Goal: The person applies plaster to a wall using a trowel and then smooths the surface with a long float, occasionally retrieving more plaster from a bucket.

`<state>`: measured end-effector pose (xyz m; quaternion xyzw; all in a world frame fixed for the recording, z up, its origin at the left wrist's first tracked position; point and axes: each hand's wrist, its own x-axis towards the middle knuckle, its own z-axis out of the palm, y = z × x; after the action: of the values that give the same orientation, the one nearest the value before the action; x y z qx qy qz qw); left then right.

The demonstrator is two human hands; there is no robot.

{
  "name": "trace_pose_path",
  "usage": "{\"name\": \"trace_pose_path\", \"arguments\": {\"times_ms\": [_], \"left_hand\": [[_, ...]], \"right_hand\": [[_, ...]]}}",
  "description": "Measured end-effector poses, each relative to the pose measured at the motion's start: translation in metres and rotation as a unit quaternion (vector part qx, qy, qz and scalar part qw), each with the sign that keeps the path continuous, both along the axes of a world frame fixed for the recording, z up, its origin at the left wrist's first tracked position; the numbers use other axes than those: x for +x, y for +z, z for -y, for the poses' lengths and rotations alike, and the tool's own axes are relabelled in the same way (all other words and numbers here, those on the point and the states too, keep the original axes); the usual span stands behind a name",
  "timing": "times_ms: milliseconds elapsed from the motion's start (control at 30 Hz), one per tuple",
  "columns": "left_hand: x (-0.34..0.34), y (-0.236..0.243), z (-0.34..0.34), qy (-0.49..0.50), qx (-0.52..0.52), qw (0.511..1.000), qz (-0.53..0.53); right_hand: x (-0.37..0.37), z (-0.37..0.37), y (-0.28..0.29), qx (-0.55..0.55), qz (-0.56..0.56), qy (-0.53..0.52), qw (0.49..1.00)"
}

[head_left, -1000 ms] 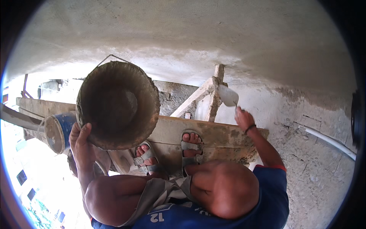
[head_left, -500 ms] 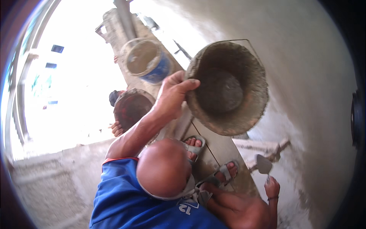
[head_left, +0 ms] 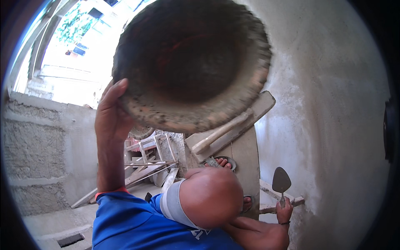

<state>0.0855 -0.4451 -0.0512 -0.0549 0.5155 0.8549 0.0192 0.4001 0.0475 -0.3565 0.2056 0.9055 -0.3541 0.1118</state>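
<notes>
My left hand (head_left: 112,110) grips the rim of a large mortar-crusted bucket (head_left: 162,110), thumb over the edge and fingers behind it. The bucket is tilted with its dark mouth toward me; a reddish tint shows inside. Low on the right, my right hand (head_left: 284,212) is closed round the handle of a pointing trowel (head_left: 281,180), its blade upward and bare-looking. Partly behind the bucket, a long wooden plastering float (head_left: 260,108) with a bar handle lies on the plank (head_left: 246,154) by my feet.
A plastered wall (head_left: 325,104) rises at my right. Wooden frames and loose boards (head_left: 146,166) are piled below at left, near a rough block wall (head_left: 37,146). A bright opening (head_left: 71,79) is at far left. Part of another container's rim (head_left: 141,132) shows under the bucket.
The bucket in my left hand has moved left and closer, filling more of the view. The float now shows. The blue-and-white bucket and another person's hands on a bucket are out of sight.
</notes>
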Motion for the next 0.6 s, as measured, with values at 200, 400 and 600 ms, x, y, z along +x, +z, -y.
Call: {"name": "trace_pose_path", "arguments": {"times_ms": [200, 400, 600], "left_hand": [[0.037, -0.012, 0.076, 0.178, -0.035, 0.983, 0.029], [0.074, -0.076, 0.130, 0.243, -0.106, 0.958, 0.105], [0.124, -0.160, 0.152, 0.337, -0.003, 0.915, 0.221]], "right_hand": [[-0.053, -0.003, -0.006, 0.000, -0.044, 0.098, 0.994], [-0.090, 0.010, 0.004, -0.019, -0.032, 0.106, 0.994], [-0.104, 0.014, 0.002, -0.008, -0.075, 0.156, 0.985]]}}
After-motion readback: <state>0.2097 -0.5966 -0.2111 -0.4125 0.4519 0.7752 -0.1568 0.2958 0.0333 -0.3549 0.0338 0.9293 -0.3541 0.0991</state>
